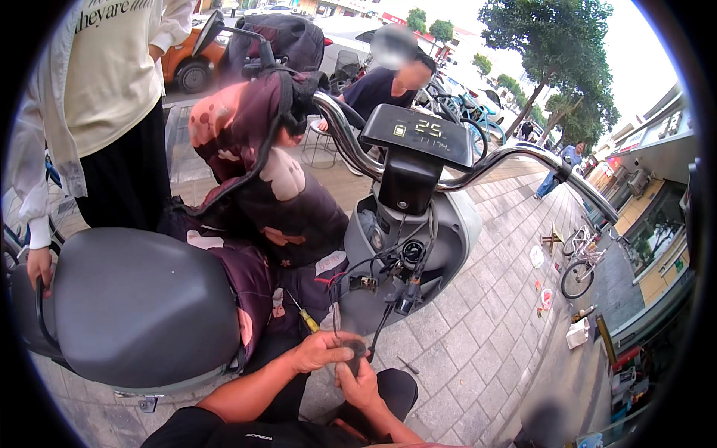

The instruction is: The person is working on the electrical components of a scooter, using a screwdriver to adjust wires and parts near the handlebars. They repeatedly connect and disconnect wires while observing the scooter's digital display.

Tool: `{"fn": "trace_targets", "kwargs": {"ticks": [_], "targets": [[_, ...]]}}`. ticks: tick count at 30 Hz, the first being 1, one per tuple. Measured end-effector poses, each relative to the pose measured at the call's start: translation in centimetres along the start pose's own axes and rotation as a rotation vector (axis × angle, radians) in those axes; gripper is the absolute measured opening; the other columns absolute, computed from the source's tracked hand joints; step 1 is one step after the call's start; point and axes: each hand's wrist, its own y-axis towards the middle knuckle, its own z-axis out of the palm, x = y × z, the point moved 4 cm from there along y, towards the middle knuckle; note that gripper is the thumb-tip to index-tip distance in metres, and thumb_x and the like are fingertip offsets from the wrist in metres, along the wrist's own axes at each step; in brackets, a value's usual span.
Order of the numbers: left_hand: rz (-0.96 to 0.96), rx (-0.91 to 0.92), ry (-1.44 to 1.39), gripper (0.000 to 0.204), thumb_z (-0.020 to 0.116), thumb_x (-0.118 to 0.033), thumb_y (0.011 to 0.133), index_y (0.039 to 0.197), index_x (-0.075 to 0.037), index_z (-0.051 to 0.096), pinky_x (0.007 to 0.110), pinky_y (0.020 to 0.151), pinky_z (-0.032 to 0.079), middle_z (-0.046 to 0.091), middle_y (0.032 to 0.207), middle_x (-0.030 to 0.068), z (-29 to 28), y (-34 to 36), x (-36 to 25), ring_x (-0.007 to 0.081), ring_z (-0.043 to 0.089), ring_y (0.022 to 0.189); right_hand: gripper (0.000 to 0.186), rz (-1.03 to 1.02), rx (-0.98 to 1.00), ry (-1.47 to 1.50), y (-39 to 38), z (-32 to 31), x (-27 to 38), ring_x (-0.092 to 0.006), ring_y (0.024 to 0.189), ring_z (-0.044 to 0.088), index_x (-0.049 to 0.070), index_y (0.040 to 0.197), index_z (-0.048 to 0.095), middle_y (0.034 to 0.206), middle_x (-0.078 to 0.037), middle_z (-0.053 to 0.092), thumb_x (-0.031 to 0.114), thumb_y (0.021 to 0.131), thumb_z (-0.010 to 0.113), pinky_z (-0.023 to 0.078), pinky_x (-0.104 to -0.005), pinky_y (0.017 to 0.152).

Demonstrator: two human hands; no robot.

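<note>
My left hand (326, 352) and my right hand (360, 384) come together low in front of the electric scooter. Between them they pinch a small dark rounded part (356, 360), whose exact kind I cannot make out. Thin cables (335, 302) run down toward it from the scooter's opened front, where loose wires and connectors (366, 282) hang out. A screwdriver with a yellow handle (308, 322) rests just left of the cables, against a dark patterned quilted cover (299, 201). Above, a lit display (418, 137) sits on the chrome handlebar (515, 153).
The grey seat (149, 306) is at my left; a standing person (112, 112) holds its rear rail. Another person (381, 93) sits beyond the scooter. A small dark tool (408, 365) lies on the paving (478, 343). A bicycle (579, 276) and shopfront stand right.
</note>
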Motion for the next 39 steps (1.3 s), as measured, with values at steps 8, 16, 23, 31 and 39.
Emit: {"fn": "trace_targets", "kwargs": {"ticks": [8,16,23,31,39], "targets": [[0.020,-0.015,0.005,0.053,0.070,-0.024,0.101,0.142,0.005,0.053,0.038,0.112,0.047,0.068,0.134,0.0185,-0.1,-0.2,0.6,0.0248,0.063,0.127,0.013,0.012,-0.003,-0.001,0.0,0.0,0.4,-0.0085,0.064,0.059,0.001,0.108,0.057,0.075,0.000,0.062,0.013,0.104,0.059,0.049,-0.0264,0.059],[0.019,-0.005,0.026,0.054,0.070,-0.026,0.100,0.141,0.005,0.054,0.039,0.112,0.047,0.069,0.133,0.0184,-0.2,0.0,0.3,0.0249,0.064,0.126,0.013,-0.008,-0.004,-0.009,0.0,0.1,0.4,-0.0088,0.063,0.059,0.002,0.106,0.056,0.075,-0.001,0.062,0.014,0.104,0.059,0.049,-0.0265,0.059],[0.006,-0.006,0.010,0.052,0.069,-0.023,0.101,0.141,0.005,0.053,0.039,0.112,0.046,0.068,0.133,0.0191,0.0,0.1,0.0,0.0249,0.064,0.126,0.011,-0.017,-0.002,0.009,0.0,-0.1,-0.3,-0.0087,0.063,0.058,0.003,0.105,0.057,0.074,0.000,0.061,0.014,0.104,0.059,0.049,-0.0267,0.058],[0.011,0.007,-0.002,0.049,0.068,-0.020,0.102,0.142,0.004,0.054,0.036,0.109,0.048,0.068,0.134,0.0173,0.2,0.1,-0.1,0.0228,0.064,0.125,0.011,-0.008,0.011,-0.001,-0.2,-0.2,0.1,-0.0085,0.063,0.058,0.003,0.108,0.056,0.077,0.000,0.061,0.014,0.105,0.059,0.049,-0.0264,0.058],[0.046,0.013,-0.003,0.044,0.067,-0.017,0.102,0.141,0.001,0.057,0.033,0.103,0.051,0.070,0.131,0.0127,0.1,0.2,0.1,0.0182,0.065,0.120,0.013,0.003,0.004,-0.011,-0.2,-0.2,-0.3,-0.0081,0.064,0.058,0.002,0.110,0.057,0.079,0.000,0.061,0.014,0.105,0.059,0.049,-0.0257,0.059]]}}
